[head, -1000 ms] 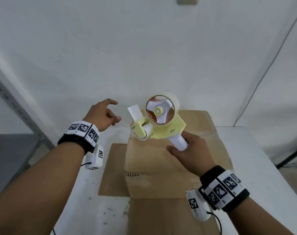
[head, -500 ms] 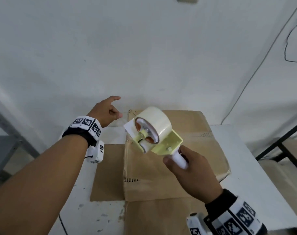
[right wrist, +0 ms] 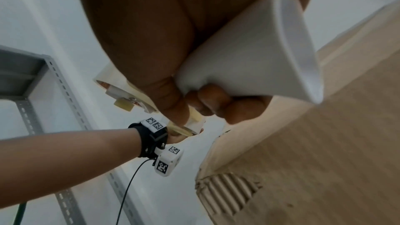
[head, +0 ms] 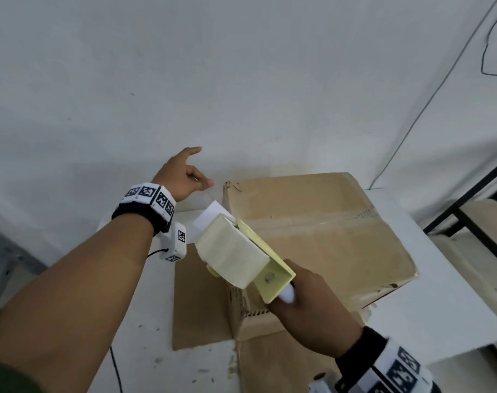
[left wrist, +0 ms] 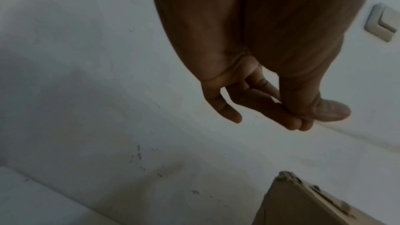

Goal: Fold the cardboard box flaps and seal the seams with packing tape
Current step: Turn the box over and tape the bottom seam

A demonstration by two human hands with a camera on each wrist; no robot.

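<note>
A brown cardboard box [head: 321,236] stands on the white table [head: 429,302] with its top flaps folded down; a side flap [head: 199,302] lies flat to its left. My right hand [head: 309,304] grips the white handle [right wrist: 244,54] of a pale yellow tape dispenser [head: 250,256], held above the box's left edge with its tape roll [head: 230,251] toward the left. My left hand [head: 182,177] hovers in the air beyond the box's far left corner [left wrist: 288,177], fingers loosely extended and holding nothing.
A white wall [head: 241,80] rises right behind the table. A grey metal shelf frame [right wrist: 43,78] stands at the left. A black-framed wooden table [head: 480,222] sits at the right. A light switch [left wrist: 383,23] is on the wall.
The dispenser has turned and tilted, so its roll now faces left and down, and it dropped lower over the box's left edge. My left hand stayed raised near the far left corner.
</note>
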